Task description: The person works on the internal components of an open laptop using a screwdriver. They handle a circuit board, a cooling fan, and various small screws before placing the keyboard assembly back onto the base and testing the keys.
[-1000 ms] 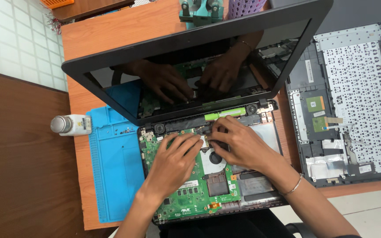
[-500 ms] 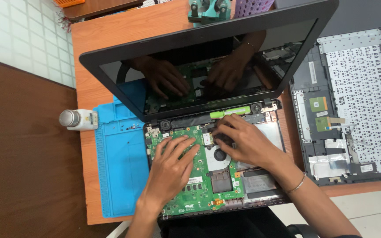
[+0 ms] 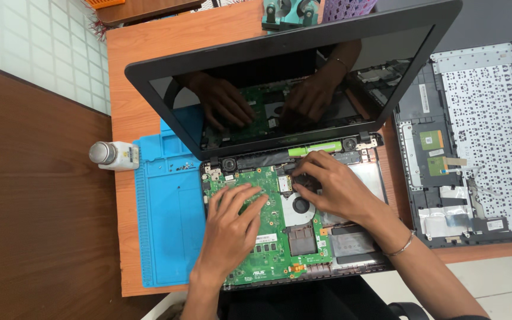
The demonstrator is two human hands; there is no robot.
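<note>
The left hand (image 3: 232, 228) is lying flat, fingers spread, bracing the green motherboard (image 3: 262, 237), while the right hand (image 3: 333, 186) is pinching something small beside the fan (image 3: 299, 206).

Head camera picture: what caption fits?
Left hand and right hand rest on an opened laptop's green circuit board.

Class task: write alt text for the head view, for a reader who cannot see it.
Two bare hands, left hand and right hand, rest on the green board of an opened laptop on a wooden table. A blue mat lies left; a removed keyboard cover lies right.
</note>
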